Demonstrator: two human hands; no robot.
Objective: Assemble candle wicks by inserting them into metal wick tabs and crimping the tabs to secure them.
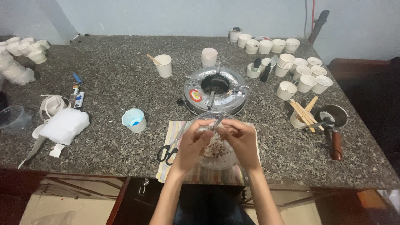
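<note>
Both my hands meet over a clear glass bowl point(216, 160) that stands on a striped cloth point(208, 175) near the table's front edge. My left hand point(192, 143) and my right hand point(241, 139) pinch a small thin silvery piece point(217, 123) between their fingertips above the bowl. Pale crumbly bits lie inside the bowl, partly hidden by my fingers. Black-handled scissors point(168, 153) rest on the cloth just left of my left hand.
A round metal burner point(215, 91) sits behind the bowl. Many white paper cups point(306, 83) crowd the right and back, one holding wooden sticks point(304, 112). A small saucepan point(333, 121), a blue-stained cup point(134, 120), a white bag point(64, 126) and glue tubes point(77, 96) lie around.
</note>
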